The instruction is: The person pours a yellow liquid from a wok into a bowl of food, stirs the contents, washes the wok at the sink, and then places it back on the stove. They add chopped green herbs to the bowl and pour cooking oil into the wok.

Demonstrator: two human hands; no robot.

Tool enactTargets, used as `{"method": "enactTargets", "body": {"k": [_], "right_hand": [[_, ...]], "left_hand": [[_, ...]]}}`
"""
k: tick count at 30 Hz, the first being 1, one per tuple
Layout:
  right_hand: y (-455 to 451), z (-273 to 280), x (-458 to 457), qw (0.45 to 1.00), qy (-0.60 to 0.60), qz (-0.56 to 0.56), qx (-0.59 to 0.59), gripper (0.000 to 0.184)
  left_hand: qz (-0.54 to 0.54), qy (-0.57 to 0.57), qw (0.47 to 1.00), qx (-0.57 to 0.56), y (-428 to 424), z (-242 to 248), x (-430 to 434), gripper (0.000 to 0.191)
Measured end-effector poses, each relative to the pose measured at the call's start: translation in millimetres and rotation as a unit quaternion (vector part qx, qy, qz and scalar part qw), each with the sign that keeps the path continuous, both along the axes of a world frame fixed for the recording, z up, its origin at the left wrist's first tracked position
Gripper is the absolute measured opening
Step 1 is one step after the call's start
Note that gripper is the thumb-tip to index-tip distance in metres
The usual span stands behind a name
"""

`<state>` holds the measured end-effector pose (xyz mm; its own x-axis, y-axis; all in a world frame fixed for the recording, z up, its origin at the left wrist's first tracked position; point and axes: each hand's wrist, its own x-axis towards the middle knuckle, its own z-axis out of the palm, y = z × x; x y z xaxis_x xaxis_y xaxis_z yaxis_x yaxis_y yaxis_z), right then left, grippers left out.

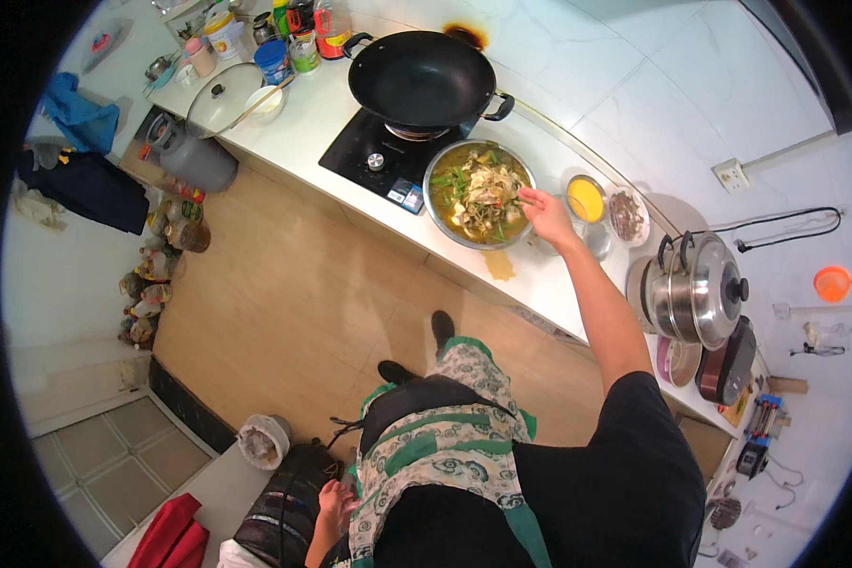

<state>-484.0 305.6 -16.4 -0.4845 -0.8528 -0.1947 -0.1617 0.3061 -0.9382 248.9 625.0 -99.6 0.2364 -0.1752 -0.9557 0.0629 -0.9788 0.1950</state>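
My right hand (548,216) reaches over the right rim of a large metal bowl (431,213), fingertips close to the food. Its fingers are bunched; whether anything is between them cannot be made out. In the bowl, a heap of pale pieces with green stalks (493,186) sits in yellowish broth. Partly behind my hand stand clear glass vessels (598,241). My left hand (335,499) hangs low beside my patterned apron (440,440), fingers partly curled and blurred. Left of the bowl, a black wok (422,78) rests on a black cooktop (358,153).
Liquid is spilled on the counter (498,264). Right of the glassware are a yellow-filled bowl (586,200), a dish of brownish food (628,216) and a stacked steamer pot (696,287). A glass lid (220,106) overhangs the counter edge above a gas cylinder (195,156). A bin (284,429) stands behind.
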Motion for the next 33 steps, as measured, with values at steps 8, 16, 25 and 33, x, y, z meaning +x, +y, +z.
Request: {"method": "enactTargets", "body": {"k": [8, 16, 25, 33], "right_hand": [[-3.4, 46.9, 0.3, 0.986, 0.146, -0.076, 0.006, 0.018], [17.5, 14.1, 15.4, 0.977, 0.207, -0.036, 0.042, 0.029], [18.0, 48.6, 25.1, 0.968, 0.179, -0.121, -0.131, 0.022], [28.7, 85.1, 109.2, 0.854, 0.494, 0.016, -0.162, 0.025]], "left_hand": [[0.050, 0.053, 0.997, 0.041, -27.3, 15.8, -44.7, 0.035], [0.018, 0.013, 1.000, -0.012, -7.4, -2.9, -56.5, 0.026], [0.047, 0.014, 0.999, -0.018, 13.5, -19.8, -44.7, 0.035], [-0.237, -0.372, 0.889, -0.124, -1.7, -32.7, -48.7, 0.035]]}}
